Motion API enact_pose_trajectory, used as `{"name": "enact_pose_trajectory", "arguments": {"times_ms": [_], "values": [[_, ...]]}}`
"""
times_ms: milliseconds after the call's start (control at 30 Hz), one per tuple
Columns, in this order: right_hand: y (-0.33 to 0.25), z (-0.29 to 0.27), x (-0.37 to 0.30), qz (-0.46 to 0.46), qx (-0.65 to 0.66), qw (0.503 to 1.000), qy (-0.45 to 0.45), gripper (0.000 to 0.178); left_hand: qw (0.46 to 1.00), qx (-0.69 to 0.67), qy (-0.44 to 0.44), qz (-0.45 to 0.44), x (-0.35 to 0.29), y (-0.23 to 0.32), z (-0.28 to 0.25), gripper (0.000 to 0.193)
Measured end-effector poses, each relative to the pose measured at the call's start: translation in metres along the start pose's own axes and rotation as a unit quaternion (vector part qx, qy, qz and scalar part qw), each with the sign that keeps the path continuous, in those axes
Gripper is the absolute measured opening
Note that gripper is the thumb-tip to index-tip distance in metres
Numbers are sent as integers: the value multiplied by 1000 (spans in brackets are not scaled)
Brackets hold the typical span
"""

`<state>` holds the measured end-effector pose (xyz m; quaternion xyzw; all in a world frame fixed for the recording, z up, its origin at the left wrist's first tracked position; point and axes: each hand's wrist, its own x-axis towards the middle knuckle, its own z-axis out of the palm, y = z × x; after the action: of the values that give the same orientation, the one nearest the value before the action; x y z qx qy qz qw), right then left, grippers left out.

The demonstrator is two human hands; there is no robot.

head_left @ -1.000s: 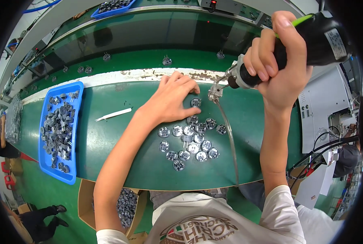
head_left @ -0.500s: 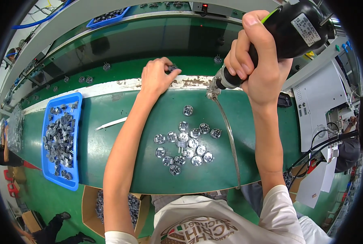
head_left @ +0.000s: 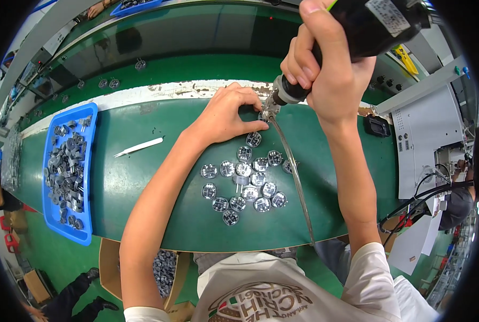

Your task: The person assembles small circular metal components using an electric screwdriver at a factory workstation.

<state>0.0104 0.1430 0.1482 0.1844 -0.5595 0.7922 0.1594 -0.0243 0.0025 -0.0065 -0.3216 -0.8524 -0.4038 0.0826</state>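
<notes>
Nearest you: round parts [head_left: 244,169], loose on the bench [head_left: 282,231]. Beyond: one part [head_left: 261,116], at the driver's [head_left: 357,32] tip, between thumb and curled fingers of your nearer left hand [head_left: 226,115]; whether gripped, cannot tell. Farther: your right hand [head_left: 330,70], closed round the driver, long axis slanting rightward from the tip.

Here's my left hand [head_left: 226,115], fingers [head_left: 246,96] bowed, near the far edge of the table [head_left: 116,182], while my right hand [head_left: 333,80], raised, grips!
</notes>
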Motion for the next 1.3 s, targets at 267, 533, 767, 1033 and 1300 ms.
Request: {"name": "enact_pose_trajectory", "arguments": {"times_ms": [267,533,767,1033,1300], "values": [[6,-2,2,-16,-34,999,2,21,999,12,-25,-19,-2,2,0,29],[7,0,2,-19,-35,999,12,21,1000,0,0,-7,-1,1,1,33],[16,-4,10,-30,-51,998,-8,22,999,26,-22,-35,-2,7,-3,35],[22,-2,24,-9,-52,997,-52,28,999,21,26,-5,-2,3,3,42],[-33,8,1,-62,-73,994,48,19,1000,-3,14,0,-5,2,-1,47]]}}
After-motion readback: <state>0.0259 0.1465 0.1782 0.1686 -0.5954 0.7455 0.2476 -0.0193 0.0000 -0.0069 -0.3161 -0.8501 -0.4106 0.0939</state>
